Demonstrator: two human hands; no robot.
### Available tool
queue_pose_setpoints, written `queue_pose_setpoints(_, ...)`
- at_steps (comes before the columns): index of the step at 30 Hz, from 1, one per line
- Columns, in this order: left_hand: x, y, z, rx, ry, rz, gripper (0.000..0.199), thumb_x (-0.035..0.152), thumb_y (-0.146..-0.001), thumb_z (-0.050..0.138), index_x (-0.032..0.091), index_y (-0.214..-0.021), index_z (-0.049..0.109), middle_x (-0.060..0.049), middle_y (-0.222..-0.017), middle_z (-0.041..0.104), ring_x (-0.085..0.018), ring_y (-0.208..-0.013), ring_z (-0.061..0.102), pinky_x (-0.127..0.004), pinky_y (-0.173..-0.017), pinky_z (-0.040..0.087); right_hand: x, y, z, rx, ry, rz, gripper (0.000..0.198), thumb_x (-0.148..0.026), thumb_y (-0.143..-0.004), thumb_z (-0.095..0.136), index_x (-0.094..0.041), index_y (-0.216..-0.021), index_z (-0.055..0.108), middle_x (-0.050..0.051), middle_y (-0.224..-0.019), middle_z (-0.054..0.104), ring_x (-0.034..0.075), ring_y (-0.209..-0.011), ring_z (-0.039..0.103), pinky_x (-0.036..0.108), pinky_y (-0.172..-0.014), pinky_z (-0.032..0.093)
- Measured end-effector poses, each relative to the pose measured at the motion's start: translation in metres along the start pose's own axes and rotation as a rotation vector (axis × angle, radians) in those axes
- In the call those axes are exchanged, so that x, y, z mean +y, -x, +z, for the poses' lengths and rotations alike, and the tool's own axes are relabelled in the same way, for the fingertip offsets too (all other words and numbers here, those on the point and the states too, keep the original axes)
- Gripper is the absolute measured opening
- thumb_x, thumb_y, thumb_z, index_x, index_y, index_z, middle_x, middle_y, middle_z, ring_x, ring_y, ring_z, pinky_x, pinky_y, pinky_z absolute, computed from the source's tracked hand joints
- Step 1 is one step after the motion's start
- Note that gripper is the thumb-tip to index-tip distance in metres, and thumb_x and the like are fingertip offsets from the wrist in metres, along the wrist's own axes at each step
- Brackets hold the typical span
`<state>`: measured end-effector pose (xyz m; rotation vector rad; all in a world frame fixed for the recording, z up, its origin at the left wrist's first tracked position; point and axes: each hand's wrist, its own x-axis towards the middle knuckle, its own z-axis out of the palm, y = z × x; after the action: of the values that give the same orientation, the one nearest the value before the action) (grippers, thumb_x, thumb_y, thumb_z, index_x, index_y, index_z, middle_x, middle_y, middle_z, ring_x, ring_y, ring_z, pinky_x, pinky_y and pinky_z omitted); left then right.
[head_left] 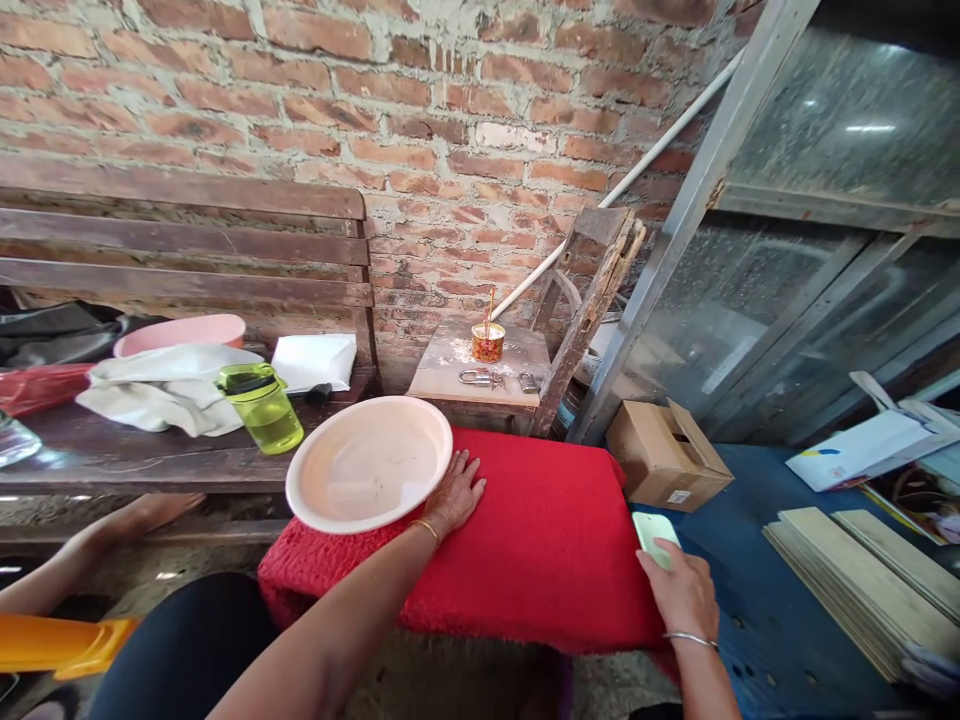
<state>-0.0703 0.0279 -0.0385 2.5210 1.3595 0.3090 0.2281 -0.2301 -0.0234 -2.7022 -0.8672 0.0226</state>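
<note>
My left hand (454, 492) lies flat on a red plush cloth (555, 530) with its fingers stretched out, right beside the rim of a pale pink basin (295, 475). The basin looks to hold clear water and stands on the cloth's left end. At the cloth's right edge, my right hand (681, 580) is closed on a pale green object (654, 532). It is flat and rectangular with rounded corners; its kind cannot be made out, as my fingers cover its lower part.
A wooden bench (180, 240) on the left bears a green water bottle (264, 412), white cloth (165, 385) and a white packet (315, 362). Ahead, a wooden chair (435, 385) holds a tin (487, 343) with sticks and padlocks (480, 378). A cardboard box (660, 455) stands right.
</note>
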Motion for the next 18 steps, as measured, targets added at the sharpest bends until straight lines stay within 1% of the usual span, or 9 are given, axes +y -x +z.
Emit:
queue_pose_setpoints(1,0.001,0.000,-0.002,-0.011,-0.011,-0.002,0.050,0.036,-0.099,0.046,0.016,-0.145,0.050,-0.012,-0.158,0.037,-0.028,-0.149,0.028,-0.042,-0.124,0.024,0.003,0.003,-0.003,0.019,-0.002,0.029,0.044,-0.049,-0.089,0.053,-0.022,-0.118,0.071,0.013,-0.101,0.063,0.031,-0.098,0.062,0.042,-0.089,0.050)
queue_pose_setpoints(3,0.002,0.000,-0.005,-0.029,-0.042,-0.006,0.051,0.036,-0.099,0.044,0.015,-0.145,0.050,-0.013,-0.158,0.037,-0.028,-0.149,0.029,-0.040,-0.124,0.024,-0.008,0.020,-0.007,0.047,-0.064,-0.018,0.042,-0.047,-0.088,0.054,-0.020,-0.117,0.071,0.013,-0.102,0.063,0.030,-0.102,0.061,0.041,-0.093,0.050)
queue_pose_setpoints(6,0.002,0.001,-0.006,-0.031,-0.078,0.008,0.050,0.034,-0.100,0.042,0.014,-0.145,0.050,-0.013,-0.158,0.037,-0.028,-0.148,0.030,-0.040,-0.123,0.024,-0.054,0.062,-0.007,0.008,-0.217,-0.204,0.035,-0.039,-0.085,0.060,-0.019,-0.111,0.071,0.011,-0.105,0.063,0.026,-0.105,0.060,0.035,-0.098,0.047)
queue_pose_setpoints(7,0.001,0.001,-0.005,-0.032,-0.090,0.018,0.050,0.034,-0.100,0.042,0.013,-0.144,0.050,-0.014,-0.158,0.038,-0.028,-0.148,0.031,-0.041,-0.122,0.024,-0.071,0.077,-0.006,-0.033,-0.249,-0.250,0.032,-0.037,-0.084,0.062,-0.021,-0.110,0.072,0.010,-0.106,0.063,0.025,-0.103,0.061,0.032,-0.096,0.048)
queue_pose_setpoints(10,-0.004,0.000,0.000,-0.021,-0.154,0.056,0.050,0.034,-0.100,0.039,0.012,-0.143,0.051,-0.015,-0.156,0.040,-0.030,-0.147,0.032,-0.044,-0.122,0.023,-0.104,0.104,0.000,-0.134,-0.292,-0.329,0.030,-0.031,-0.076,0.071,-0.028,-0.107,0.073,0.005,-0.107,0.062,0.022,-0.101,0.061,0.030,-0.093,0.048)
queue_pose_setpoints(12,-0.008,-0.003,0.005,-0.015,-0.210,0.076,0.051,0.034,-0.100,0.036,0.014,-0.144,0.050,-0.013,-0.155,0.041,-0.029,-0.147,0.033,-0.045,-0.121,0.023,-0.100,0.106,-0.003,-0.148,-0.258,-0.252,0.033,-0.031,-0.074,0.074,-0.032,-0.107,0.073,0.003,-0.106,0.063,0.021,-0.100,0.062,0.029,-0.092,0.047)
queue_pose_setpoints(14,-0.011,-0.007,0.010,-0.021,-0.224,0.080,0.051,0.035,-0.100,0.034,0.015,-0.144,0.050,-0.012,-0.155,0.042,-0.029,-0.147,0.033,-0.048,-0.120,0.024,-0.078,0.101,-0.016,-0.103,-0.185,-0.087,0.035,-0.031,-0.075,0.073,-0.031,-0.109,0.073,0.004,-0.108,0.063,0.022,-0.099,0.062,0.030,-0.092,0.047)
queue_pose_setpoints(16,-0.014,-0.009,0.014,-0.031,-0.189,0.083,0.054,0.035,-0.098,0.033,0.014,-0.145,0.050,-0.014,-0.156,0.040,-0.030,-0.146,0.032,-0.049,-0.120,0.024,-0.050,0.097,-0.035,-0.024,-0.113,0.079,0.036,-0.028,-0.078,0.068,-0.026,-0.114,0.072,0.009,-0.110,0.062,0.026,-0.101,0.062,0.035,-0.093,0.047)
queue_pose_setpoints(18,-0.016,-0.011,0.017,-0.047,-0.140,0.070,0.057,0.037,-0.097,0.033,0.012,-0.145,0.049,-0.016,-0.156,0.039,-0.032,-0.147,0.032,-0.051,-0.120,0.024,-0.035,0.099,-0.052,0.043,-0.073,0.172,0.038,-0.025,-0.080,0.063,-0.020,-0.117,0.071,0.013,-0.111,0.061,0.030,-0.103,0.061,0.039,-0.093,0.046)
